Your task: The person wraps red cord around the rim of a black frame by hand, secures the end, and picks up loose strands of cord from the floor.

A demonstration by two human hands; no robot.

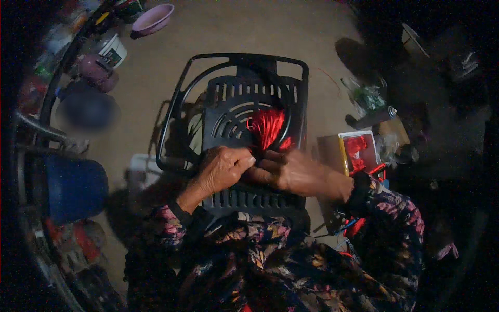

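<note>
A shiny bundle of red strands (267, 127) lies on a black slatted plastic surface (223, 127), within a black ring-shaped frame (182, 99). My left hand (224, 165) is closed in a pinch just below the bundle, beside the ring's near edge. Close against it, my right hand (280, 170) has its fingers curled in at the bundle's lower end, and its wrist is smeared by motion. Whatever the fingertips of both hands hold is hidden between them.
On the right stands an open box (358, 151) with red material inside, near a spray can (377, 118) and a clear plastic bag (364, 96). At left are a blue bucket (78, 187), a white tub (113, 51) and a pink basin (152, 20).
</note>
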